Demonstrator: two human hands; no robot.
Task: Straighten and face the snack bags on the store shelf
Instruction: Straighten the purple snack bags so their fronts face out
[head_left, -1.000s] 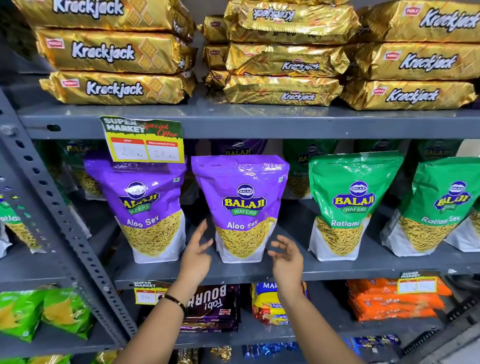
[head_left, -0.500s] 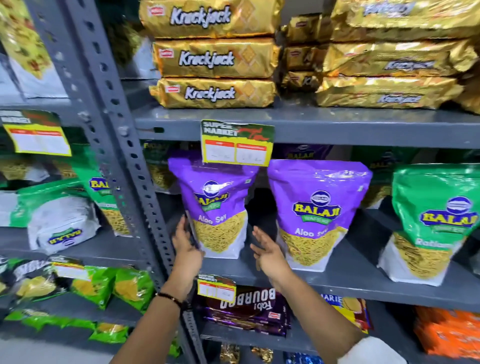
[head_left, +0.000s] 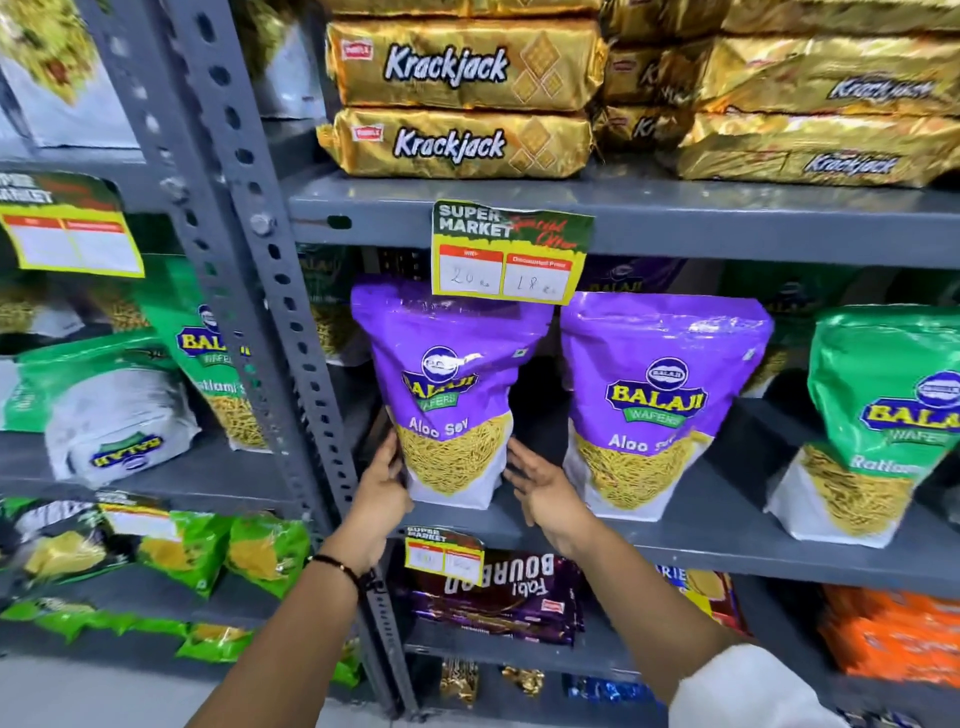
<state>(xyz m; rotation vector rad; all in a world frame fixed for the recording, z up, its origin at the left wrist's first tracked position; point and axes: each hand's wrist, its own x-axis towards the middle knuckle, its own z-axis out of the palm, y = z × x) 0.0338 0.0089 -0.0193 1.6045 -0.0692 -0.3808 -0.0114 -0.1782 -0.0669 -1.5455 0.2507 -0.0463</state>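
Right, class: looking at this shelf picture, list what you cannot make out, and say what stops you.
- Head view: top of the left purple bag, covered by the price tag.
- Bags behind the front row, in shadow and blocked by the front bags.
- Left hand: fingertips hidden behind the bag's edge.
- Green bag at right, cut off by the frame edge.
- Lower price tag, writing too blurred.

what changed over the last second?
Both hands shifted left from the right Aloo Sev bag to the left Aloo Sev bag; left hand now touches its edge, right hand is open beside it. Both bags remain upright.
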